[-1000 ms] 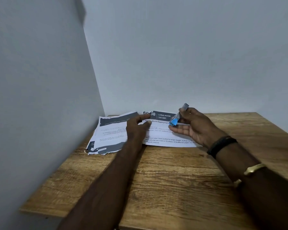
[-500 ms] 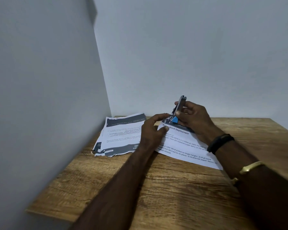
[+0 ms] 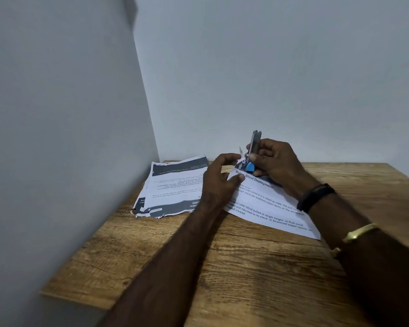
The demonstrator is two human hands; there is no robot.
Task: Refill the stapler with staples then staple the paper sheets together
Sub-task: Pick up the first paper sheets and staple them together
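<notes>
My right hand grips a small stapler with a metal top and blue base, held nearly upright over the top corner of a printed sheet headed "Roller Blind Deployment". That sheet lies skewed on the wooden table. My left hand rests on the sheet's upper left edge, thumb and forefinger pinching the paper beside the stapler. A second pile of printed sheets lies to the left, near the wall. No staples are visible.
Grey walls enclose the table on the left and at the back. The table's left front corner is near the wall. Bare wood lies in front of the sheets and to the far right.
The stapler has swung from lying tilted to nearly upright. The right-hand sheet has turned and slid toward me on the right. My left hand shifted right onto its corner.
</notes>
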